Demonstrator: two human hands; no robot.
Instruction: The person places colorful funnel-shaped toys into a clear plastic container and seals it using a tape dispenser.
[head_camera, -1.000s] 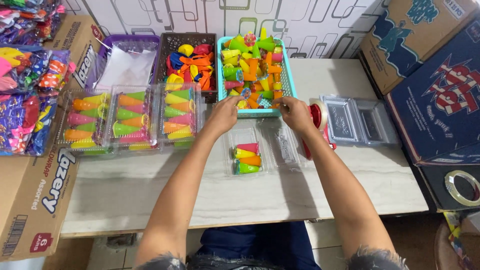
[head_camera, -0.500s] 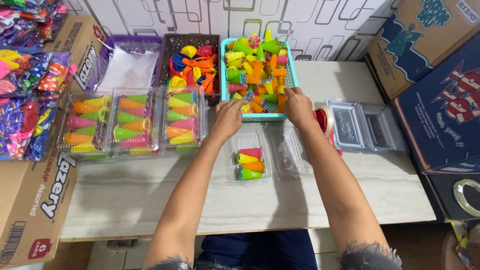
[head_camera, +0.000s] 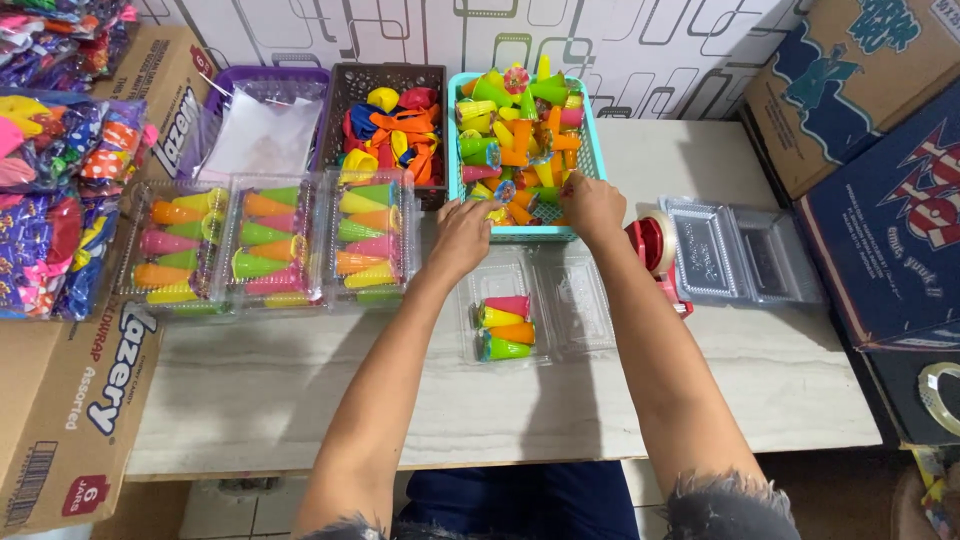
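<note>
My left hand (head_camera: 462, 236) rests on the near rim of a turquoise basket (head_camera: 520, 233) full of bright plastic cone toys (head_camera: 520, 130), fingers reaching among them. At the same rim, my right hand (head_camera: 592, 208) has its fingers curled into the toys; whether it grips one is hidden. Just below both hands lies an open clear clamshell tray (head_camera: 545, 310) with several coloured cones (head_camera: 505, 327) in its left half.
Three filled clear packs (head_camera: 265, 245) of cones lie to the left. A dark basket (head_camera: 395, 115) of coloured pieces and a purple basket (head_camera: 262, 125) with clear bags stand behind. A red tape dispenser (head_camera: 655, 250) and empty clear trays (head_camera: 740, 250) sit right. Cardboard boxes flank both sides.
Both hands have shifted slightly along the turquoise basket's near rim and dipped further among the cone toys. The clamshell tray and its cones have not moved.
</note>
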